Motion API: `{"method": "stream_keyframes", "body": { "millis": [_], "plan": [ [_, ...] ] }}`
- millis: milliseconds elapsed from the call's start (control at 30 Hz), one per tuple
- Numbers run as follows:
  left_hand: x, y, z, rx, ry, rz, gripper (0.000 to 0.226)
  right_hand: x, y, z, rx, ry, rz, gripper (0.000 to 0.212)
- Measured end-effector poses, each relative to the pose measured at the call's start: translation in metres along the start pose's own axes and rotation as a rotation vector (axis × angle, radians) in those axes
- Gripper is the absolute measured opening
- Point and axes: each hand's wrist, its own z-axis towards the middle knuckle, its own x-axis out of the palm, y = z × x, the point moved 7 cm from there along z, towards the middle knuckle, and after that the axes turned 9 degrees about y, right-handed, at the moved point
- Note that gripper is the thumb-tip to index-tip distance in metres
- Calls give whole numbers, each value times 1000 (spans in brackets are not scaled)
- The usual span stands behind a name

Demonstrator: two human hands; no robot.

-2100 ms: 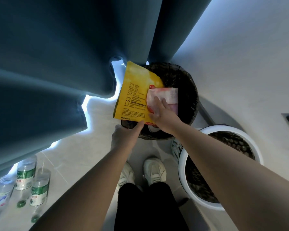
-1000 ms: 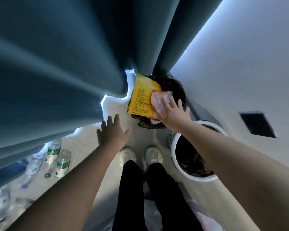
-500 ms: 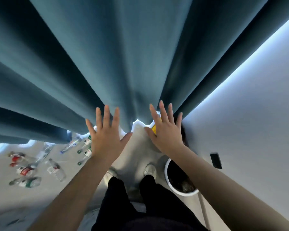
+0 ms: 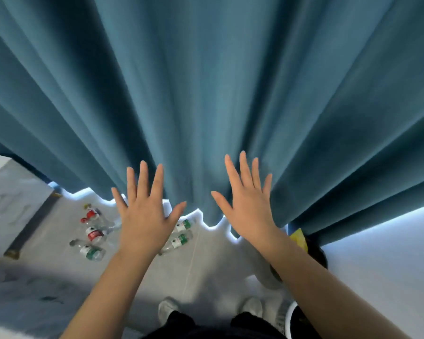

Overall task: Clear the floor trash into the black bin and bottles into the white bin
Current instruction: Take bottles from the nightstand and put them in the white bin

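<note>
My left hand (image 4: 146,216) and my right hand (image 4: 249,206) are raised in front of me, fingers spread and straight, holding nothing. Several plastic bottles lie on the floor to the left: red-labelled ones (image 4: 93,233), a green-labelled one (image 4: 90,252) and two green-labelled ones (image 4: 180,237) partly behind my left hand. The black bin (image 4: 316,253) shows beside my right forearm under the curtain, with a yellow wrapper (image 4: 298,237) sticking out of it. A sliver of the white bin (image 4: 288,319) shows at the bottom right.
A tall teal curtain (image 4: 206,94) fills the upper view, its hem just above the floor. A white wall (image 4: 377,253) stands to the right. My shoes (image 4: 168,311) are on the pale tiled floor. A dark strip (image 4: 32,222) crosses the floor at far left.
Earlier my right hand pushed the yellow wrapper into the black bin and let go. Both hands then rose open, and the view tilted up and left, showing more bottles.
</note>
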Motion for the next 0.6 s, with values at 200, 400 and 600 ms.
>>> {"method": "stream_keyframes", "body": {
  "millis": [200,400,600],
  "plan": [
    [-60,141,-12,-214,-61,28,84,33,137,38,-179,62,3,77],
    [-83,245,-24,-416,-99,51,82,66,225,77,-334,160,-17,79],
    [-98,316,-17,-601,-156,49,84,91,302,135,-503,212,-44,77]
  ]
}}
